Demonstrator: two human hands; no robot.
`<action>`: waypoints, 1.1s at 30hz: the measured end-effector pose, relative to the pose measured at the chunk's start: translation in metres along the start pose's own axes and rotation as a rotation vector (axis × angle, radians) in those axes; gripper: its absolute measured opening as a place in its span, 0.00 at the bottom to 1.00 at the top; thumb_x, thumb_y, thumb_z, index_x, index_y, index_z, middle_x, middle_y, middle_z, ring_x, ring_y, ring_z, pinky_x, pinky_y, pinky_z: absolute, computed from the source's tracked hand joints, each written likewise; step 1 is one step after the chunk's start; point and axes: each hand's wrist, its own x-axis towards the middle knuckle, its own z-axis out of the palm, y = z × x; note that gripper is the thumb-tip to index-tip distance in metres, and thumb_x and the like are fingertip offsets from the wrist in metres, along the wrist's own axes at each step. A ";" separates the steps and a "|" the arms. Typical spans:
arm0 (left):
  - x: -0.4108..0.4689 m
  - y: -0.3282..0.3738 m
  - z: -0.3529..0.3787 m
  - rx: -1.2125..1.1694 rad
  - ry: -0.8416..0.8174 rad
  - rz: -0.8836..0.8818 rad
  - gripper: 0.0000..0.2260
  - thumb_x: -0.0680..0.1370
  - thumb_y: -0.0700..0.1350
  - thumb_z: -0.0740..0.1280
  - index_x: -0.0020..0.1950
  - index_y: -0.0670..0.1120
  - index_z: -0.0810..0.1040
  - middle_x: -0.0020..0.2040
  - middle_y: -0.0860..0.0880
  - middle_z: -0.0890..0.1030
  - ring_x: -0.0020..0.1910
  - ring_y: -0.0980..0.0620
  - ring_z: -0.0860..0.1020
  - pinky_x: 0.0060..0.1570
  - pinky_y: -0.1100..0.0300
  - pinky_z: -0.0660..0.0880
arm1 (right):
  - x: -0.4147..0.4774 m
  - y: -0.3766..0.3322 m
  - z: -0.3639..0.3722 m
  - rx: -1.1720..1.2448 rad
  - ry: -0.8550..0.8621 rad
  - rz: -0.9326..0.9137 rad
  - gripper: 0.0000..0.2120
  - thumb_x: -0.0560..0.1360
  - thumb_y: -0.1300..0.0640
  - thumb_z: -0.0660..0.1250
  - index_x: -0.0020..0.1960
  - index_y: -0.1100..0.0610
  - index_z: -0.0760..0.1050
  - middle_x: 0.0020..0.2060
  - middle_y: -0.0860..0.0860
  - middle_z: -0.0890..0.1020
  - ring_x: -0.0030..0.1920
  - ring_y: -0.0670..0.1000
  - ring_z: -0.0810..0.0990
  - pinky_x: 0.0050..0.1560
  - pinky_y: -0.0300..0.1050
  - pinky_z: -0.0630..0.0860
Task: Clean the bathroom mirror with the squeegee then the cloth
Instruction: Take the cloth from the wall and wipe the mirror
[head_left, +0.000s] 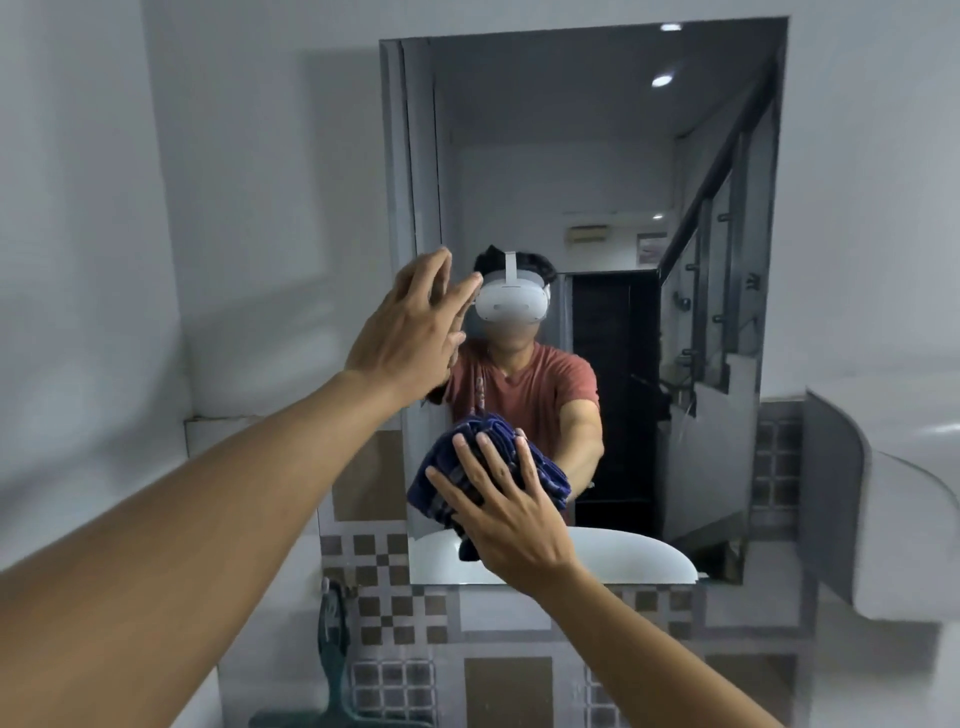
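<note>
The tall bathroom mirror (613, 171) hangs on the wall ahead. My right hand (506, 512) presses a bunched dark blue cloth (483, 457) flat against the lower part of the glass, fingers spread over it. My left hand (415, 332) is raised at the mirror's left edge, fingers apart, holding nothing; whether it touches the glass I cannot tell. A dark teal object (332, 649) at the lower left may be the squeegee; it is too unclear to say.
The mirror reflects a person in a red shirt, a white basin and a staircase. A checkered tile band (395, 613) runs under the mirror. A white curved shelf (893, 499) juts out at the right. White walls surround.
</note>
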 end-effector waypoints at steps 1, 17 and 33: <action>-0.006 0.005 0.004 -0.028 -0.005 0.013 0.28 0.78 0.45 0.69 0.77 0.47 0.65 0.77 0.38 0.61 0.76 0.38 0.60 0.65 0.43 0.74 | -0.008 0.007 -0.001 -0.005 -0.013 0.017 0.34 0.78 0.45 0.58 0.82 0.49 0.53 0.81 0.59 0.54 0.81 0.63 0.51 0.76 0.73 0.44; -0.023 0.033 0.030 -0.098 -0.021 -0.101 0.34 0.75 0.56 0.71 0.79 0.53 0.62 0.80 0.39 0.54 0.79 0.37 0.52 0.73 0.39 0.62 | -0.089 0.134 -0.027 0.190 0.112 0.724 0.30 0.83 0.41 0.46 0.81 0.42 0.39 0.82 0.57 0.40 0.81 0.60 0.36 0.75 0.72 0.55; -0.026 0.013 0.023 0.013 0.006 -0.063 0.32 0.75 0.54 0.70 0.78 0.51 0.65 0.77 0.38 0.62 0.75 0.37 0.60 0.72 0.40 0.66 | -0.141 0.067 0.030 0.213 0.082 0.840 0.30 0.84 0.40 0.43 0.82 0.47 0.41 0.80 0.63 0.48 0.80 0.67 0.44 0.73 0.76 0.52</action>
